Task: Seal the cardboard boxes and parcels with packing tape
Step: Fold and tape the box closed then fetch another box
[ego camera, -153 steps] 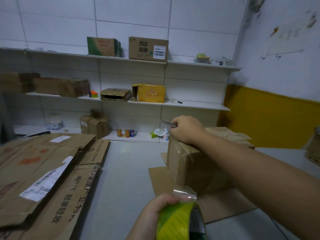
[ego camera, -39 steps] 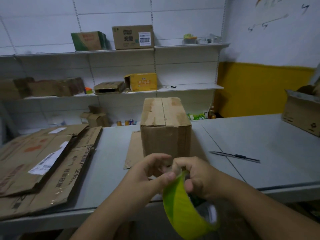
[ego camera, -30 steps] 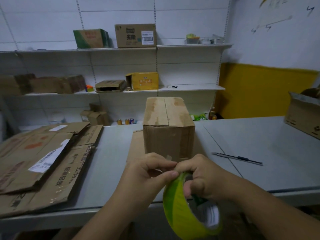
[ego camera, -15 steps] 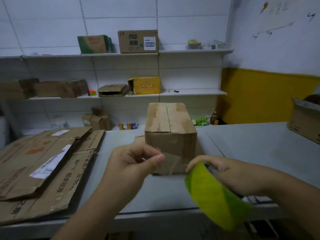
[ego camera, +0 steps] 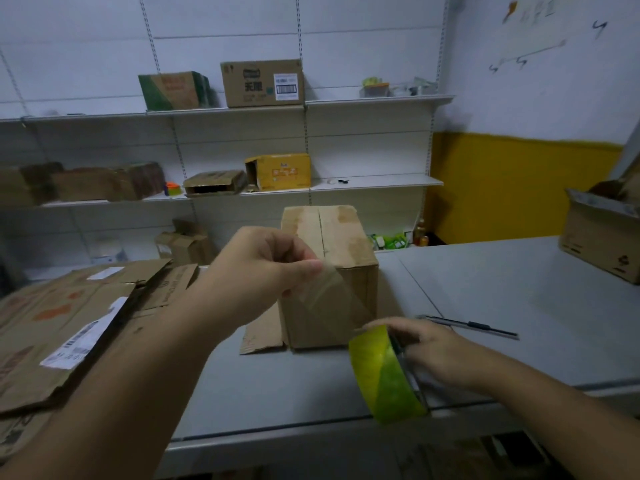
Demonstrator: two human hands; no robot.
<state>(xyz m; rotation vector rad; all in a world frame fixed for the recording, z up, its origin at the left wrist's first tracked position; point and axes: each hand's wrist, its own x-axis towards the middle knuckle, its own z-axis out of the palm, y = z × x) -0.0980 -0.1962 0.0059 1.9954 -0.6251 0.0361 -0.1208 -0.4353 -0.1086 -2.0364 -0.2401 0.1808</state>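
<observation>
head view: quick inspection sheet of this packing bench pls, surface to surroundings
surface: grey table, seam line right of the box
job's things: cardboard box upright on a flat cardboard sheet, top flaps closed; clear tape strip stretched from the yellow-green tape roll up across the box front
clutter: flattened cartons stacked at left; slim cutter-like tool lying right of the box; open carton at far right
grips: left hand pinches the tape strip end; right hand holds the tape roll
cables: nothing seen
surroundings: white wall shelves holding boxes; yellow band on right wall
</observation>
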